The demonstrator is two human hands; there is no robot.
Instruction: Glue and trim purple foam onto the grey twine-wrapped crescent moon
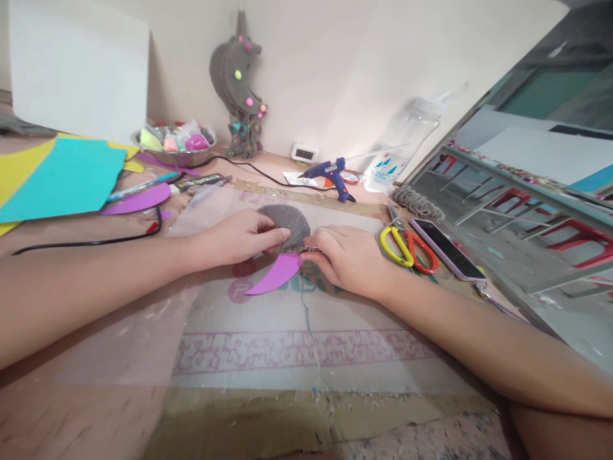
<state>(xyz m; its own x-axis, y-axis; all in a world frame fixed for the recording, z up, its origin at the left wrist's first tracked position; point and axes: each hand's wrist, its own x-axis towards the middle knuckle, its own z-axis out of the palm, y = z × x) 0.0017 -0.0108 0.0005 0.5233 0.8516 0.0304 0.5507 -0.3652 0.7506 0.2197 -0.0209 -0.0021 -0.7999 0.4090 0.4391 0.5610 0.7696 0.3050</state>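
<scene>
A crescent cut from purple sheet [278, 273] is wound with grey yarn [286, 223] over its upper part, while its lower tip is bare. My left hand [258, 236] grips the wound part, its thumb pressed on the front. At the lower edge of the winding, my right hand [335, 255] is closed in a pinch on the yarn, close beside the crescent. A loose grey strand trails from there down over the printed plastic sheet on the table. The fingers behind the crescent are hidden.
Scissors [402, 239] and a phone [447, 249] lie to the right, near a yarn bundle [418, 201]. Behind are a blue glue gun [330, 176], a plastic bottle [405, 144] and a metal bowl [177, 155]. Coloured sheets [67, 182] and a black cable [90, 241] lie left.
</scene>
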